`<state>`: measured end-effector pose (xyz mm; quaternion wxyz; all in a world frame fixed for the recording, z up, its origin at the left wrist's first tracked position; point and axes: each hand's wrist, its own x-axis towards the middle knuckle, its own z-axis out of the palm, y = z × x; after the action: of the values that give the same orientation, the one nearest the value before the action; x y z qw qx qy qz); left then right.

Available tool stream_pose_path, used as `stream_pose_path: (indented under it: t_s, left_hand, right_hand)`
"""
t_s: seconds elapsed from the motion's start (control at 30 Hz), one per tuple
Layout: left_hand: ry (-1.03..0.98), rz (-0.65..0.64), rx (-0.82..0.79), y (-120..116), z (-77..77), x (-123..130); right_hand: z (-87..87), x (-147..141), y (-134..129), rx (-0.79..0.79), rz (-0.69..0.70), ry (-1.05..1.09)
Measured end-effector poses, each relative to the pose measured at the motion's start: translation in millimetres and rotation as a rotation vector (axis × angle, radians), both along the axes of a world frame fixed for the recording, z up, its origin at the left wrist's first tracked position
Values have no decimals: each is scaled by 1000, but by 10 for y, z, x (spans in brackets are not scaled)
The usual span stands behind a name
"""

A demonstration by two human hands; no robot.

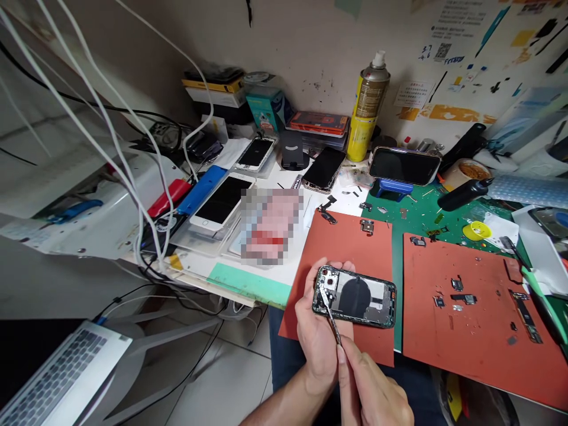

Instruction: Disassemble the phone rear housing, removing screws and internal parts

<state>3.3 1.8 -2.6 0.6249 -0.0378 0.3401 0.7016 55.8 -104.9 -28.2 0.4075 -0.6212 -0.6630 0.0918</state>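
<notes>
An opened phone housing, its inside facing up, lies in my left hand, with the fingers wrapped behind and around its left end. My right hand pinches a slim metal pry tool. The tool's flat pale tip touches or hovers over the housing's upper left, just below the camera openings; contact is hard to judge. A round black pad fills the middle of the housing. Beneath my hands is a reddish-brown work mat with small phone parts near its top edge.
A second mat at the right carries several small parts and a narrow circuit board. Behind stand a yellow spray can and a propped phone. A white phone lies left. Cables hang over a laptop.
</notes>
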Motion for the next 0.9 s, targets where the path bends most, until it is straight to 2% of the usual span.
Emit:
stream_pose_path:
  t_s: [0.23, 0.37, 0.57, 0.67, 0.9]
  left_hand:
    - [-15, 12, -4, -17, -11, -11]
    - [3, 13, 39, -12, -37, -3]
    - [0, 32, 19, -5, -15, 9]
    - [-11, 33, -21, -10, -3, 14]
    - [15, 13, 18, -25, -32, 12]
  right_hand:
    - [-80, 5, -21, 7, 72, 68]
    - [-77, -23, -23, 25, 16, 37]
    - [-28, -23, -40, 13, -25, -60]
    - [9, -2, -22, -8, -11, -19]
    - [136, -50, 40, -7, -86, 40]
